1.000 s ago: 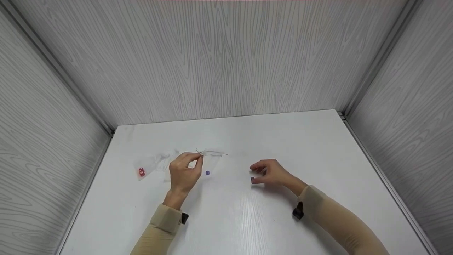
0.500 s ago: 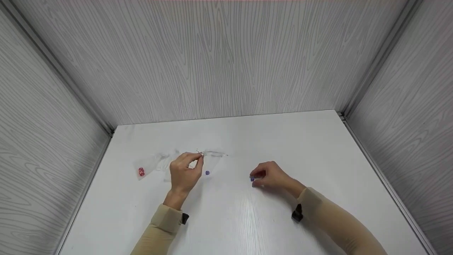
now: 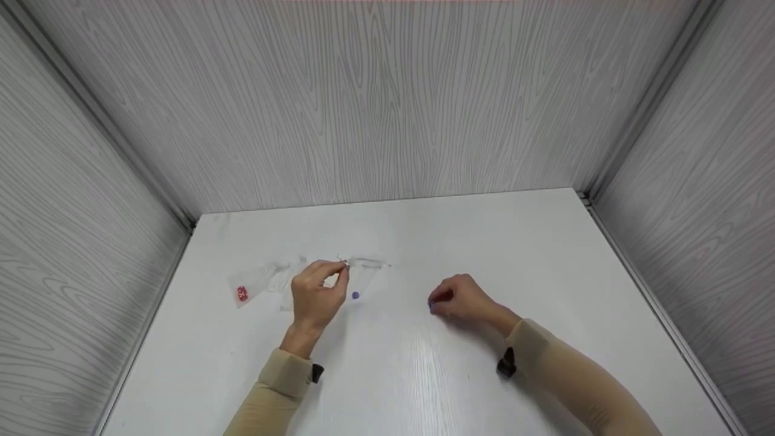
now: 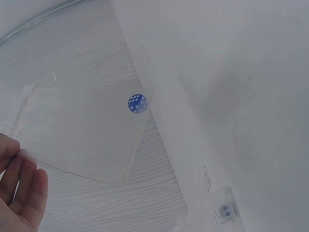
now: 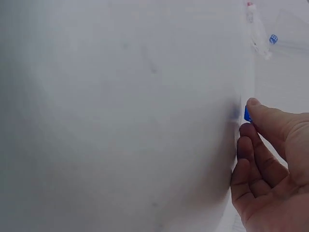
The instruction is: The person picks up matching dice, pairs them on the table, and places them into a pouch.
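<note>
With thumb and fingertips, my left hand (image 3: pixel 318 293) pinches the edge of a clear plastic bag (image 4: pixel 82 135). A blue die (image 4: pixel 137 103) with white pips lies near the bag's far corner in the left wrist view; in the head view it is a small blue spot just right of that hand. Over on the right, my right hand (image 3: pixel 463 300) pinches a second blue die (image 5: pixel 247 114) between thumb and forefinger, low at the tabletop. Fingers cover most of this die. The other right fingers are curled near the table surface.
Left of my left hand lies another clear bag (image 3: pixel 260 280), crumpled, with red dice (image 3: pixel 242 293) at its near end. The white table (image 3: pixel 387 375) is bounded by grey wood-grain panels (image 3: pixel 387 103) at the back and both sides.
My right thumb and forefinger have come together on the blue die, which stood between the parted fingers before. My left hand and its bag have stayed nearly still.
</note>
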`<state>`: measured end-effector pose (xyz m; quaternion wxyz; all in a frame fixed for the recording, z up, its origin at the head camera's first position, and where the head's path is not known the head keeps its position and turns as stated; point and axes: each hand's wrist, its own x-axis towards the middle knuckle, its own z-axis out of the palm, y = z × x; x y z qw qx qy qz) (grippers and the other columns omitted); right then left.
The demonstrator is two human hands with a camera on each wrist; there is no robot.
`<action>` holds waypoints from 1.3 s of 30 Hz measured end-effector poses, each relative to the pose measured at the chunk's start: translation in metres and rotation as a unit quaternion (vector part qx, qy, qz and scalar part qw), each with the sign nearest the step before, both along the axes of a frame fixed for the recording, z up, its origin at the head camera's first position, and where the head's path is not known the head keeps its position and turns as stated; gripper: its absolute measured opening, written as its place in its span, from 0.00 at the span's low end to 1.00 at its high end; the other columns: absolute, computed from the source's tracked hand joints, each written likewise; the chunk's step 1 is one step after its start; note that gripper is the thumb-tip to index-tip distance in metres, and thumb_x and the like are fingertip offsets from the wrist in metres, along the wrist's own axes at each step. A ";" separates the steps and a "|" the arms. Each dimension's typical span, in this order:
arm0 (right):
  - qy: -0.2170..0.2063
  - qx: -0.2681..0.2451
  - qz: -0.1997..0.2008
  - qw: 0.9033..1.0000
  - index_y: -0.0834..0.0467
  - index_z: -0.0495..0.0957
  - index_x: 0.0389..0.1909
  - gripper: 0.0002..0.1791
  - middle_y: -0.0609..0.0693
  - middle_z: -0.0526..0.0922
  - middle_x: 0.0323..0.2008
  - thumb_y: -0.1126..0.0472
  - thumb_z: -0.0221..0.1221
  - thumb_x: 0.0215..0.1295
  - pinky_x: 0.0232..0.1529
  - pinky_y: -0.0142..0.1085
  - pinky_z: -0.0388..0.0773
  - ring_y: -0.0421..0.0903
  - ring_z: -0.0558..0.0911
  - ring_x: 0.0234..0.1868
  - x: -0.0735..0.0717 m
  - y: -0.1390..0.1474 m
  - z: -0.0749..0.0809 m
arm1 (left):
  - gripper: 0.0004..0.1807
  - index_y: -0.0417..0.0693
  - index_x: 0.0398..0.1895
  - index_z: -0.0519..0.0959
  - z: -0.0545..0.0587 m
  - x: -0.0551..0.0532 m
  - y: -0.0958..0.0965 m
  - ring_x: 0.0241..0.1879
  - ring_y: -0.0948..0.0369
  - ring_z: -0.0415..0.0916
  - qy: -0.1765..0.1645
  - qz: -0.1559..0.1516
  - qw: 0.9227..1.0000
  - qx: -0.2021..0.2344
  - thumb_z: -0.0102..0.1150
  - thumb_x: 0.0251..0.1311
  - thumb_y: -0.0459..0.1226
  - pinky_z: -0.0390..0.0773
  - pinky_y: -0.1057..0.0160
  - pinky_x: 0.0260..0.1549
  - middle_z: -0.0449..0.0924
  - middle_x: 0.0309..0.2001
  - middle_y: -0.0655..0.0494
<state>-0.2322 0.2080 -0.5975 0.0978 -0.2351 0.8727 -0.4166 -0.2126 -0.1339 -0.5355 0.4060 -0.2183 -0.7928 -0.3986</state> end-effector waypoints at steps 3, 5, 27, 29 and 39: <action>-0.010 -0.007 -0.004 1.000 0.57 0.93 0.43 0.09 0.44 0.91 0.40 0.64 0.76 0.63 0.44 0.36 0.84 0.42 0.86 0.42 -0.001 -0.001 0.003 | 0.04 0.43 0.32 0.91 0.001 0.000 0.000 0.32 0.56 0.88 0.003 -0.001 1.000 0.002 0.74 0.57 0.26 0.87 0.55 0.31 0.90 0.32 0.53; -0.011 -0.012 -0.010 1.000 0.58 0.93 0.44 0.09 0.44 0.92 0.40 0.63 0.76 0.63 0.43 0.35 0.84 0.42 0.87 0.41 -0.003 -0.003 0.007 | 0.04 0.42 0.32 0.91 0.002 0.000 0.000 0.32 0.56 0.88 0.006 -0.002 1.000 0.004 0.73 0.57 0.26 0.87 0.55 0.31 0.90 0.32 0.52; 0.099 -0.135 0.008 0.986 0.55 0.93 0.43 0.07 0.46 0.92 0.38 0.61 0.75 0.64 0.35 0.32 0.83 0.44 0.85 0.33 -0.018 -0.068 0.111 | 0.05 0.44 0.33 0.91 0.000 0.003 0.012 0.33 0.58 0.88 -0.005 -0.022 1.000 -0.017 0.73 0.58 0.26 0.88 0.58 0.33 0.90 0.32 0.54; 0.105 -0.132 0.009 0.986 0.55 0.93 0.44 0.08 0.45 0.92 0.39 0.62 0.75 0.65 0.37 0.35 0.85 0.43 0.85 0.34 -0.019 -0.076 0.115 | 0.06 0.44 0.34 0.91 0.000 0.003 0.014 0.33 0.59 0.88 -0.003 -0.026 1.000 -0.016 0.74 0.57 0.25 0.88 0.58 0.33 0.89 0.32 0.54; 0.139 -0.124 0.031 0.982 0.57 0.92 0.44 0.08 0.45 0.92 0.40 0.64 0.73 0.65 0.35 0.33 0.83 0.41 0.85 0.34 -0.020 -0.095 0.116 | 0.06 0.44 0.34 0.92 0.001 0.002 0.016 0.33 0.58 0.88 0.004 -0.030 0.999 -0.016 0.73 0.58 0.26 0.88 0.59 0.33 0.89 0.32 0.54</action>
